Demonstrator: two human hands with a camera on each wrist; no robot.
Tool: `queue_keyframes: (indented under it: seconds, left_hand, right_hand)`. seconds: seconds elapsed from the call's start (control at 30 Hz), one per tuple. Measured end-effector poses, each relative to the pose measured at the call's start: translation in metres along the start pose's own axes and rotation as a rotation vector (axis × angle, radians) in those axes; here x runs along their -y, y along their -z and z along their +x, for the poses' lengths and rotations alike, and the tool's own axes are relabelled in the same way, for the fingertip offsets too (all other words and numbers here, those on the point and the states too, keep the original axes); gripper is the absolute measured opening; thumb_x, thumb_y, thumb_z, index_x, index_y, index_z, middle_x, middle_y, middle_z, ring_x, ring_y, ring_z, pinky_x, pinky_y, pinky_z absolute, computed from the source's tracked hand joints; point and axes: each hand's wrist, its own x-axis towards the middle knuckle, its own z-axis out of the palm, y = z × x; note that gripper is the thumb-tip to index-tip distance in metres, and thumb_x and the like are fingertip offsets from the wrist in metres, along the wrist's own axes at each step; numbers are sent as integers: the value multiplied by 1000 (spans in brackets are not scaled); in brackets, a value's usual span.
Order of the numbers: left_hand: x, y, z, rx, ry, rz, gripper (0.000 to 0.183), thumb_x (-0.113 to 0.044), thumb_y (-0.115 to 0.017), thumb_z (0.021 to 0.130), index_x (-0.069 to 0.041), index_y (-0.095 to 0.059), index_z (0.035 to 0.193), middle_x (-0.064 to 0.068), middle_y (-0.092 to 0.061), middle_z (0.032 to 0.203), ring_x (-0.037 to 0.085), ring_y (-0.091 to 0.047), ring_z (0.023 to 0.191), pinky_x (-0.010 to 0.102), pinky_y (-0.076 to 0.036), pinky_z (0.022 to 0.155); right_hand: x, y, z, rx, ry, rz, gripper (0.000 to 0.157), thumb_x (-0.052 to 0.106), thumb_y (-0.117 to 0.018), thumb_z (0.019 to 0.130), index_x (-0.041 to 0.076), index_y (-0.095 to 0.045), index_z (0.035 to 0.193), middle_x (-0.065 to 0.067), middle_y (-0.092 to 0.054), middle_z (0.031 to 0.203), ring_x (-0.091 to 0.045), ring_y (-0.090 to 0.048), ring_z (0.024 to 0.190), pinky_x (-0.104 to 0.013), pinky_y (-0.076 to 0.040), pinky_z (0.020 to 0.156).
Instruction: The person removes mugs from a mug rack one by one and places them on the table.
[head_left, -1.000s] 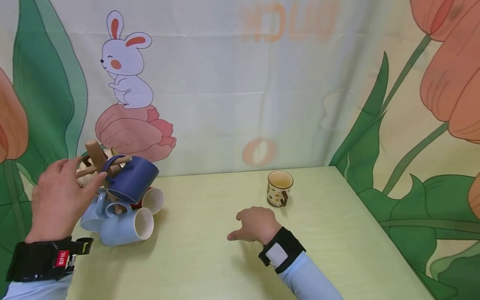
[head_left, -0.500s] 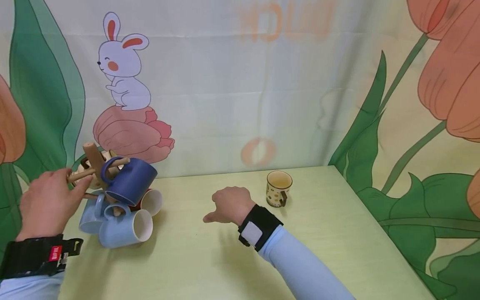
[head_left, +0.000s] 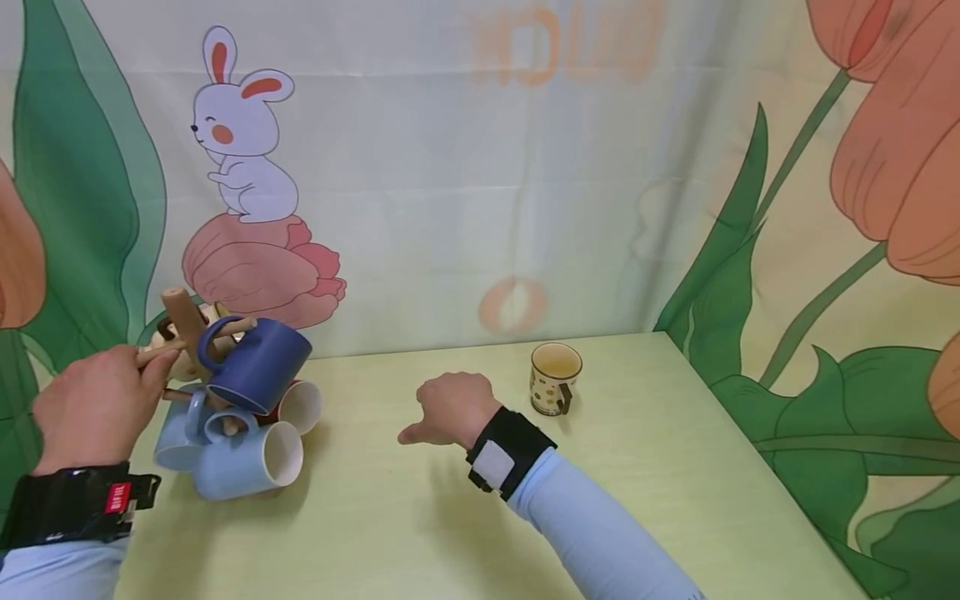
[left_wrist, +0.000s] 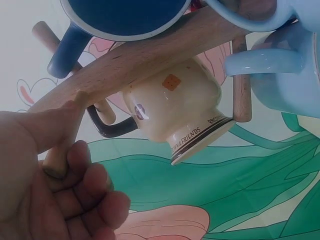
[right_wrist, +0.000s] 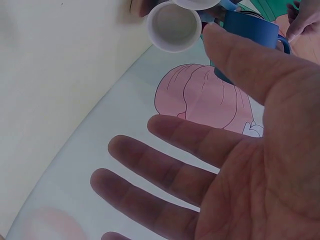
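"Firstly, the state of the hands?"

"Left hand (head_left: 97, 400): thumb and fingers curled round a peg (left_wrist: 57, 162) of the wooden rack (head_left: 183, 321). Right hand (head_left: 453, 408): fingers extended, holding nothing, above the surface (head_left: 390, 542)."

"Position of the items?"

"Taking the right hand as dial centre in the head view, the rack lies between nine and ten o'clock. On it, the dark blue mug (head_left: 262, 367) hangs by its handle; two light blue mugs (head_left: 232, 467) and a red mug (head_left: 300, 408) sit lower, a cream mug (left_wrist: 175, 105) behind. The spotted mug (head_left: 551, 387) stands upright on the surface, between two and three o'clock, untouched."

"Assessment of the step?"

"Steadying the rack, in my judgement. Grip should be firm but unforced; a sideways pull could tip the load or slip a handle off. The right hand is best kept wide of the hanging mugs."

"Reservations?"

"Rack base hidden; footing unconfirmed."
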Motion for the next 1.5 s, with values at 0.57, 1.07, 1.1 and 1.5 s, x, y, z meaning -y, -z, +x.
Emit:
queue_keyframes:
  seconds: [0.57, 1.07, 1.1, 1.5]
  left_hand:
    - [-9, -5, -11, -75, -1, 6, 59, -42, -50, 102, -4, -50, 58, 13, -46, 52, 32, -46, 45, 44, -35, 37]
    - [-36, -11, -21, -133, 9, 24, 61, -35, -50, 98, -1, -48, 48, 14, -42, 46, 35, -44, 41, 43, -33, 35]
    - [-38, -12, -21, -134, 10, 28, 62, -35, -50, 98, -1, -47, 47, 14, -41, 46, 35, -44, 41, 42, -33, 35]
    - [-58, -17, -23, -93, 50, 47, 61, -35, -41, 99, 3, -51, 51, 19, -45, 52, 37, -46, 44, 43, -35, 37]
  right_hand:
    - [4, -5, 3, -17, -7, 15, 48, 63, -67, 84, 20, -72, 105, 5, -69, 89, -13, -63, 75, -32, -49, 57]
    - [0, -22, 1, 15, -35, 48, 47, 63, -68, 84, 20, -72, 101, 5, -70, 91, -14, -64, 77, -33, -49, 59]
    - [-1, -24, 2, 21, -39, 54, 47, 63, -68, 84, 20, -72, 102, 5, -70, 92, -14, -64, 78, -33, -49, 60]
    - [-15, -50, -4, 49, -63, 124, 48, 63, -68, 83, 19, -73, 103, 3, -71, 97, -15, -65, 80, -35, -49, 60]
